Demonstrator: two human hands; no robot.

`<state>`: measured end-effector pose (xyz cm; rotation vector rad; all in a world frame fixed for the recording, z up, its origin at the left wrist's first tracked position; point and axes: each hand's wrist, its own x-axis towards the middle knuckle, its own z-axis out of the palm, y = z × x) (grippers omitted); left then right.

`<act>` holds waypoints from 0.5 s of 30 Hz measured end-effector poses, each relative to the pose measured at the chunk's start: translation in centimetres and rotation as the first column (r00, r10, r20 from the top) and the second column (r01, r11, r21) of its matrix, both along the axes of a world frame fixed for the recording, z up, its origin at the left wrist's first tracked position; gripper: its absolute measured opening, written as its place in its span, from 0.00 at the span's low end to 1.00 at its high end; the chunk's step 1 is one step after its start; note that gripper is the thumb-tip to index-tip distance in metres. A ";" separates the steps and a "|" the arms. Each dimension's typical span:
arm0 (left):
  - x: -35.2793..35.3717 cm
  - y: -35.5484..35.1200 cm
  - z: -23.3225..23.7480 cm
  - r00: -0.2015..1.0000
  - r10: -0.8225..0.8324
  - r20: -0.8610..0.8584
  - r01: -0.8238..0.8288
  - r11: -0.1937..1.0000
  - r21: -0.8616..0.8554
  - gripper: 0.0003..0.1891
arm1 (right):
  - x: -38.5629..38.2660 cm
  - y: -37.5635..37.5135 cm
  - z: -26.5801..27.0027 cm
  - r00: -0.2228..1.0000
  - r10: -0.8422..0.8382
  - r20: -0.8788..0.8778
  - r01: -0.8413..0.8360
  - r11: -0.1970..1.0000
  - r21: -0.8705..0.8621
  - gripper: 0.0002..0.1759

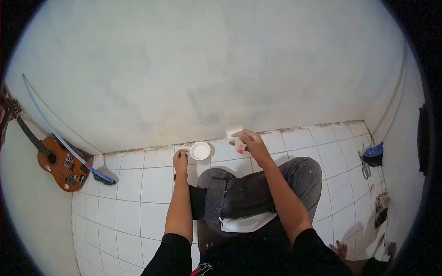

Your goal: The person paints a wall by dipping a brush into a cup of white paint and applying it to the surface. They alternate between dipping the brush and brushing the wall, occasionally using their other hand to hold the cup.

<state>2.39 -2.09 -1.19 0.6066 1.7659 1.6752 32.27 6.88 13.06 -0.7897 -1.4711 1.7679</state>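
Observation:
My right hand (252, 141) is low at the wall, its fingers closed around a small whitish object with a red patch (240, 148); I cannot tell its kind. A bright white patch (234, 132) shows on the wall by those fingertips. Just left of a round white bowl (200, 151) on the tiles, my left hand (181, 158) has its fingers curled in, fingertips close to the rim. Whatever may be inside that hand is hidden. The bowl's inside looks white. Both forearms reach forward past my crossed legs (248, 193), and white cloth (248, 223) lies in my lap.
A guitar (62, 161) leans in the left corner behind a blue-handled broom (103, 177). A blue brush (373, 154) and scissors (365, 171) are at the right wall. Another person's hand (340, 249) rests on the floor at lower right.

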 end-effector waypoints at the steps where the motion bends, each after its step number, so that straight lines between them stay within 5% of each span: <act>1: 0.0 0.1 0.0 1.000 0.001 -0.004 -0.001 1.000 -0.023 0.08 | 0.3 0.2 0.4 1.000 -0.002 -0.001 0.002 1.000 0.001 0.14; 4: -0.2 0.0 -0.5 1.000 0.003 -0.021 -0.003 1.000 -0.011 0.08 | 0.6 1.0 2.0 0.995 -0.018 0.099 -0.015 0.945 0.328 0.11; 8: -0.3 0.2 -0.7 0.999 0.007 -0.045 -0.007 1.000 0.000 0.09 | 1.6 -0.7 6.8 0.997 -0.065 0.030 0.059 0.983 0.172 0.16; 15: -0.4 0.6 -1.5 0.998 -0.009 -0.061 0.010 1.000 0.013 0.07 | 1.8 1.2 -0.7 0.981 -0.193 -0.013 0.193 0.979 0.067 0.27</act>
